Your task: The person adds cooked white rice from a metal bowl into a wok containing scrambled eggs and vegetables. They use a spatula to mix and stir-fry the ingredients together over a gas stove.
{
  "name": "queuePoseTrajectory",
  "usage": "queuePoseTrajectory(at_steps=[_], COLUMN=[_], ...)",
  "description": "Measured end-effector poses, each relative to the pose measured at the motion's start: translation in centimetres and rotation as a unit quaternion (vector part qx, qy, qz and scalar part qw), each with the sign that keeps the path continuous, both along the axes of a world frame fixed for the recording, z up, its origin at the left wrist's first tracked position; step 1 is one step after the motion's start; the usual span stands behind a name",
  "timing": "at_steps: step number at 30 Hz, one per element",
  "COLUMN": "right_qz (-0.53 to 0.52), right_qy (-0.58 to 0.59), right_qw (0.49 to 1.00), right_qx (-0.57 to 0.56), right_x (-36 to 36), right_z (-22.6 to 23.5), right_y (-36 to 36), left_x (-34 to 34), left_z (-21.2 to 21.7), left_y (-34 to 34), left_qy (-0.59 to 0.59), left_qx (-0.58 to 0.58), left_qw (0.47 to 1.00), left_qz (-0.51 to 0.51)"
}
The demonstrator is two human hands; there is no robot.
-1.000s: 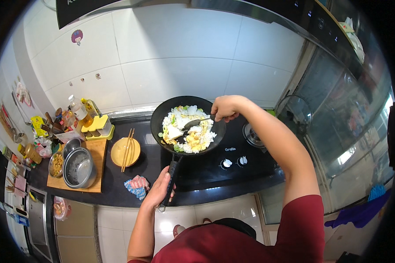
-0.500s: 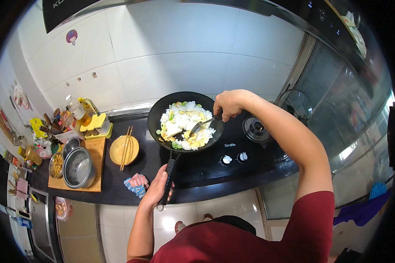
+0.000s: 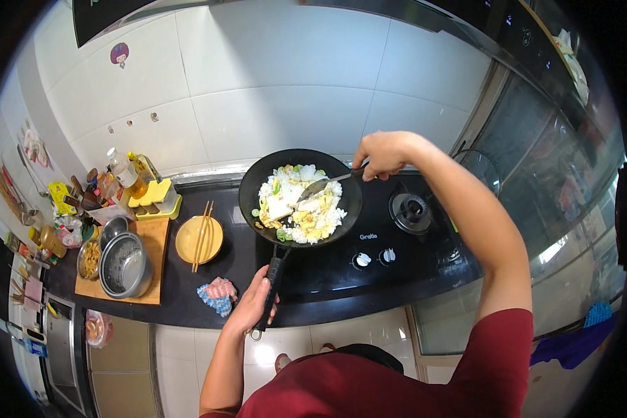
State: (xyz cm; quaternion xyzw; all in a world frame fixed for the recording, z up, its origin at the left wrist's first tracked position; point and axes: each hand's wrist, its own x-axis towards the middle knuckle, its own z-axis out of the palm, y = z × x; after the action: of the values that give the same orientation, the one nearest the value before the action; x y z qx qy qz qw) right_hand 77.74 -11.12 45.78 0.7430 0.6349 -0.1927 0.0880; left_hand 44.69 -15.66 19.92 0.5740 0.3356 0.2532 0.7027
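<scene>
A black wok (image 3: 247,188) sits on the left side of the black gas stove, its handle pointing toward me. White rice with yellow egg and bits of green (image 3: 327,217) covers its bottom. My left hand (image 3: 256,304) is closed around the wok's black handle (image 3: 274,279). Over the wok's right rim, my right hand (image 3: 382,155) grips the handle of a metal spatula (image 3: 316,187). The spatula's blade rests in the rice near the middle of the wok, partly under loose grains.
Left of the wok stands a yellow bowl (image 3: 185,240) with chopsticks (image 3: 202,235) across it. A wooden board (image 3: 157,268) holds metal bowls (image 3: 125,265). A crumpled cloth (image 3: 218,295) lies near the counter edge. A bare burner (image 3: 411,211) and glass lid (image 3: 478,173) are at right.
My right hand has shifted slightly right and up, and the spatula blade has moved farther back in the rice. The left hand keeps its hold on the handle.
</scene>
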Motion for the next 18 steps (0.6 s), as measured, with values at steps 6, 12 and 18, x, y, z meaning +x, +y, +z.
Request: queuePoseTrajectory(at_steps=[6,12,18], right_qz=[0.032,0.061,-0.002], right_qy=[-0.045,-0.115,-0.042], right_qw=[0.996,0.984,0.998], right_qx=[-0.063,-0.119,-0.056], right_x=[-2.1,-4.5,-3.3], right_z=[-2.0,-3.6,-5.3], right_y=[2.9,6.9,4.4], left_x=[-0.1,-0.3,0.0], left_z=[0.1,0.0,0.0], left_y=[-0.2,-0.2,-0.2], left_qy=[-0.003,0.003,-0.003], left_qx=[-0.004,0.0,0.004], left_qw=[1.0,1.0,1.0], left_qz=[-0.002,-0.005,-0.005])
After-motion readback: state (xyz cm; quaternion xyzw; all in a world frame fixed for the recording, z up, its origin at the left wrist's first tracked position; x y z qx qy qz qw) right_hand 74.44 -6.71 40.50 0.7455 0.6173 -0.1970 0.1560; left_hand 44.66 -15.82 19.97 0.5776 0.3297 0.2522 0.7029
